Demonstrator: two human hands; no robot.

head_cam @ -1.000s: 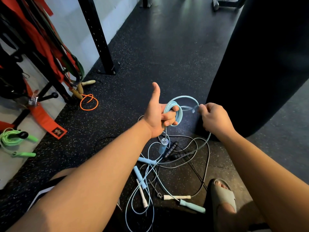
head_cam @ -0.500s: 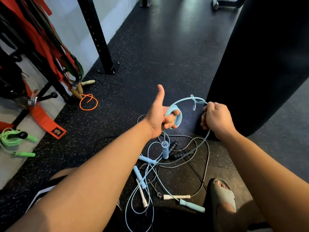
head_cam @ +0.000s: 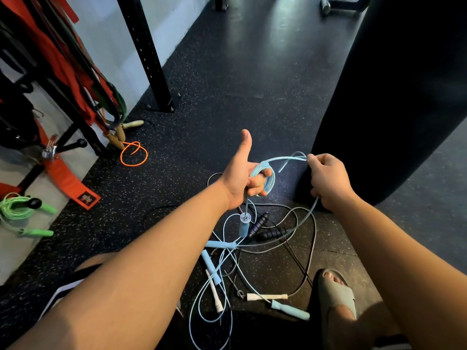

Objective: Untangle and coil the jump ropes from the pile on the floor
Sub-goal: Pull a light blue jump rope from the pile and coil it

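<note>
My left hand, thumb up, has a light blue jump rope wound in small loops around its fingers. One blue handle of that rope dangles below it. To the right, my right hand pinches the same rope's strand, which arcs across to the coil and trails down past my wrist. Below both hands the tangled pile lies on the dark speckled floor: light blue ropes and handles, white handles, grey cord, and black handles.
A tall black punching bag stands close on the right. A black rack post rises at upper left, with red straps and bands beside it. An orange rope and a coiled green rope lie left. My sandalled foot is by the pile.
My right hand swung out and back up, carrying the blue strand in another turn toward the coil on my left fingers. The dangling handle swayed slightly. The pile stayed put.
</note>
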